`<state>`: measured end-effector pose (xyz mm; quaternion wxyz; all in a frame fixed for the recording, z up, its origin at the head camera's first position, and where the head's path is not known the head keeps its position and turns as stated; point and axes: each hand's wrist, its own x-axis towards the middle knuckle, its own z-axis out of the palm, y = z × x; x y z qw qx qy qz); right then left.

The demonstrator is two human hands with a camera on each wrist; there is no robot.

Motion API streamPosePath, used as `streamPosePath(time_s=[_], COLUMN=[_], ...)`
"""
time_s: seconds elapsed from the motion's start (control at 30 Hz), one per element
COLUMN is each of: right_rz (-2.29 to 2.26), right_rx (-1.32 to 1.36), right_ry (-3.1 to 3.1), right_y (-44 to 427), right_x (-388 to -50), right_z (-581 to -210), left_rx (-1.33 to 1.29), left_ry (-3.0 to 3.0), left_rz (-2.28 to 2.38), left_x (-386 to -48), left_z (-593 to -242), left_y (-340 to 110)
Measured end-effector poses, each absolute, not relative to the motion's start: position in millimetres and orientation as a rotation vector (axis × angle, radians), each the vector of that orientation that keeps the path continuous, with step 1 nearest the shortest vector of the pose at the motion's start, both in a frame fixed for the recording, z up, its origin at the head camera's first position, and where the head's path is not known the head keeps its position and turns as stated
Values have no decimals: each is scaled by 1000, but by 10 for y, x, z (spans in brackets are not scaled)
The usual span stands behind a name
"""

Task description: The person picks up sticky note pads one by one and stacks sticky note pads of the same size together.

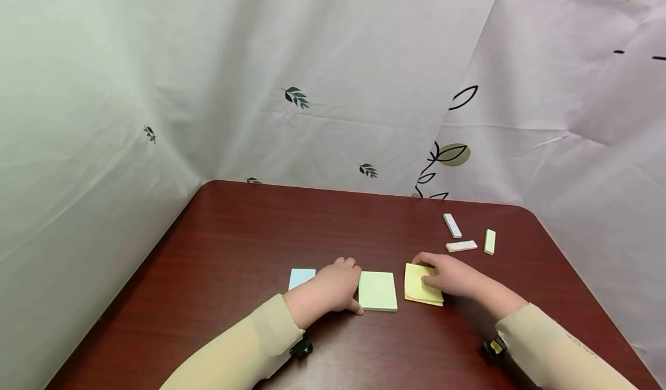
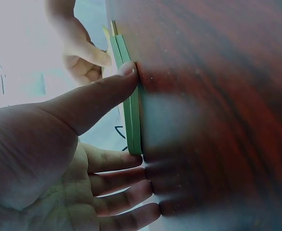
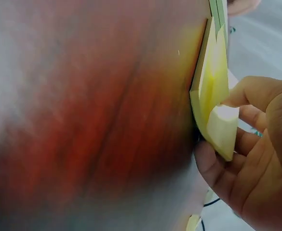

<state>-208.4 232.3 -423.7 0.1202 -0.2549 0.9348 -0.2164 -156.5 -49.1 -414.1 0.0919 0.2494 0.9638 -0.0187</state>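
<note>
A pale green sticky note pad lies flat on the table in the middle. Beside its left edge is my left hand, thumb at the near corner and index finger at the far corner, holding the pad between them. To the right, my right hand holds a yellow sticky note pad by its right side. In the right wrist view the thumb lies on the top of the yellow pad, whose upper layer bends away from the lower one. A light blue pad is partly hidden behind my left hand.
Beyond my right hand lie three narrow strip pads: a white one, a pinkish white one and a pale green one. The dark red wooden table meets white patterned cloth at its back and sides.
</note>
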Motion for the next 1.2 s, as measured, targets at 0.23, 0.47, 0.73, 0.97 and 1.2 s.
streamPosePath(time_s=[0.23, 0.47, 0.73, 0.97, 1.2], right_rz=[-465, -366, -336, -322, -389], right_rx=[-890, -928, -992, -971, -1034], right_ry=[2824, 2882, 2897, 2914, 2936], right_y=[2248, 2188, 2191, 2201, 2225], right_x=[-1935, -1844, -1840, -1829, -1767], right_z=[-4230, -4201, -4233, -4248, -4195], left_rx=[753, 757, 760, 756, 761], left_ry=[2865, 2872, 2873, 2873, 2868], left_rz=[-55, -54, -36, -22, -35], left_x=[-1561, -1557, -1559, -1565, -1560], left_z=[-4135, -4145, -4142, -4149, -4146], left_y=[-495, -496, -502, -510, -507])
